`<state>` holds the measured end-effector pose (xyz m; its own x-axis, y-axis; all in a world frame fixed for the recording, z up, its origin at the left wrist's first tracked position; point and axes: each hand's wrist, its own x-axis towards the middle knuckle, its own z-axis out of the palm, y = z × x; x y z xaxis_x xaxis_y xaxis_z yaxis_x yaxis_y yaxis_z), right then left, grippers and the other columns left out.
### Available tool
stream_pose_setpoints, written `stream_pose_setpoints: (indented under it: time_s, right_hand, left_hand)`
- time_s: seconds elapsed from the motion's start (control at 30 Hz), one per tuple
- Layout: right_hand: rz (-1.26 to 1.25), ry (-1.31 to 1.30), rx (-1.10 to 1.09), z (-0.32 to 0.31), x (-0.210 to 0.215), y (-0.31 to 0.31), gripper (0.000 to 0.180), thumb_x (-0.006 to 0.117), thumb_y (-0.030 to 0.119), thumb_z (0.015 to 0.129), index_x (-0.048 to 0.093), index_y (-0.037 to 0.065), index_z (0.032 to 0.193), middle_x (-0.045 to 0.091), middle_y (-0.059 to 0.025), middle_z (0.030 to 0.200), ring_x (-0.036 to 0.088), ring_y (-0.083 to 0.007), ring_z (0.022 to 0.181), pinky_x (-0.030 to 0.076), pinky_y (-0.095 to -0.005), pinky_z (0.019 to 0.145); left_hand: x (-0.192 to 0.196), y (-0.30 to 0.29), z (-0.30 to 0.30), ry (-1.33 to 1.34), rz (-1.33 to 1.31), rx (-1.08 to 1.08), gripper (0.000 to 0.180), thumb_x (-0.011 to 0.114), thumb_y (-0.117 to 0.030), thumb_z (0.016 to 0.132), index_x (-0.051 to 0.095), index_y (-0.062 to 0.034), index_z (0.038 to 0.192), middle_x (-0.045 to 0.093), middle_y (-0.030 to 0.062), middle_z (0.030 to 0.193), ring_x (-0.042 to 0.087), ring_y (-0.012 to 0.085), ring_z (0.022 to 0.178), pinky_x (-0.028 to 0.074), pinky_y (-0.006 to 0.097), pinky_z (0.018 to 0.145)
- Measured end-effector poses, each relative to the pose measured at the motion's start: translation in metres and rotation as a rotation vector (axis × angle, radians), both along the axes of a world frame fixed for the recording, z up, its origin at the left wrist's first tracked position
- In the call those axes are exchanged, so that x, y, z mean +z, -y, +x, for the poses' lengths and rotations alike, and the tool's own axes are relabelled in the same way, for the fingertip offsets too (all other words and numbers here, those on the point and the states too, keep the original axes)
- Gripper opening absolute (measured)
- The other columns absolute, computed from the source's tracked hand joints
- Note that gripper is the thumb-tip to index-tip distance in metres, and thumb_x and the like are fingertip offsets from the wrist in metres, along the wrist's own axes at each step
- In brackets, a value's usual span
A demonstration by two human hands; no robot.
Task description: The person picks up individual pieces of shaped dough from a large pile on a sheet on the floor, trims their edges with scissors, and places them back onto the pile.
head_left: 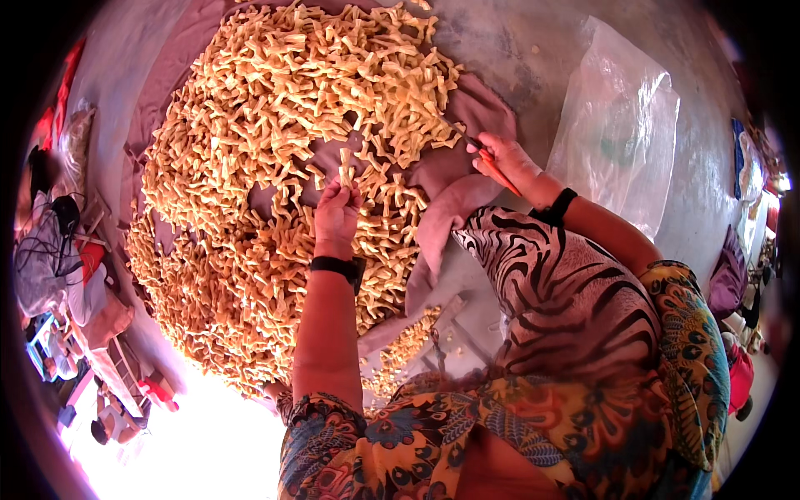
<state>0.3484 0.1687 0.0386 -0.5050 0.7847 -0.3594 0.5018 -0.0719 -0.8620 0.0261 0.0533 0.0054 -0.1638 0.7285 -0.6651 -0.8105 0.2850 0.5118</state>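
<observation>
L fingers (340,185) pinch one fried strip (346,166), upright, over heap (275,100); R hand (504,162) pinches orange stick (492,164), off right.

There is one view only, from a camera on the person's head, looking steeply down and close over the work. Its fisheye lens bends everything toward a dark round rim. The forearms enter from the lower edge; the heap of yellow strips (292,158) fills the upper left, bare grey floor (533,50) the upper right.
</observation>
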Motion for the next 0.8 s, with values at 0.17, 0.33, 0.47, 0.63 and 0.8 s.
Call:
stream_pose_setpoints:
  time_s: [0.17, 0.33, 0.47, 0.63, 0.8]
  right_hand:
    - [0.090, 0.056, 0.298, -0.022, 0.036, 0.002, 0.027, 0.061, 0.014, 0.075, 0.055, 0.006, 0.099, 0.059, -0.0114, 0.073, 0.057, -0.0232, 0.069, 0.045, -0.0302, 0.063]
    - [0.159, 0.112, 0.501, -0.031, 0.035, 0.005, 0.032, 0.063, 0.021, 0.072, 0.054, 0.008, 0.099, 0.058, -0.0153, 0.073, 0.058, -0.0322, 0.072, 0.045, -0.0388, 0.064]
    - [0.040, 0.131, 0.541, -0.036, 0.036, 0.006, 0.030, 0.060, 0.022, 0.072, 0.055, 0.009, 0.099, 0.058, -0.0163, 0.072, 0.058, -0.0329, 0.073, 0.044, -0.0393, 0.064]
    - [0.044, 0.121, 0.490, -0.030, 0.022, 0.013, 0.028, 0.057, 0.020, 0.071, 0.055, 0.008, 0.096, 0.058, -0.0172, 0.072, 0.058, -0.0349, 0.071, 0.043, -0.0404, 0.063]
    - [0.069, 0.083, 0.474, -0.029, 0.018, 0.012, 0.024, 0.056, 0.018, 0.070, 0.052, 0.005, 0.089, 0.057, -0.0186, 0.070, 0.057, -0.0370, 0.070, 0.042, -0.0420, 0.061]
  left_hand:
    - [0.013, 0.002, 0.010, 0.178, -0.024, 0.058, 0.012, 0.048, -0.001, 0.086, 0.053, -0.0064, 0.095, 0.054, 0.0049, 0.078, 0.049, 0.0145, 0.065, 0.042, 0.025, 0.057]
    - [0.004, -0.006, 0.022, 0.205, 0.099, -0.006, 0.007, 0.050, -0.002, 0.085, 0.055, -0.0058, 0.081, 0.054, 0.0045, 0.075, 0.050, 0.0143, 0.065, 0.042, 0.024, 0.057]
    - [0.012, -0.015, 0.042, 0.256, 0.095, 0.047, 0.005, 0.052, -0.001, 0.084, 0.054, -0.0046, 0.083, 0.055, 0.0065, 0.076, 0.051, 0.0159, 0.067, 0.045, 0.026, 0.060]
    - [0.024, -0.022, 0.069, 0.227, 0.065, 0.090, 0.006, 0.051, 0.001, 0.084, 0.053, -0.0044, 0.086, 0.057, 0.0062, 0.079, 0.055, 0.0183, 0.070, 0.048, 0.029, 0.062]
    - [0.022, -0.021, 0.081, 0.248, 0.011, 0.054, 0.005, 0.052, 0.000, 0.084, 0.054, -0.0053, 0.084, 0.057, 0.0053, 0.075, 0.056, 0.0163, 0.067, 0.049, 0.027, 0.061]
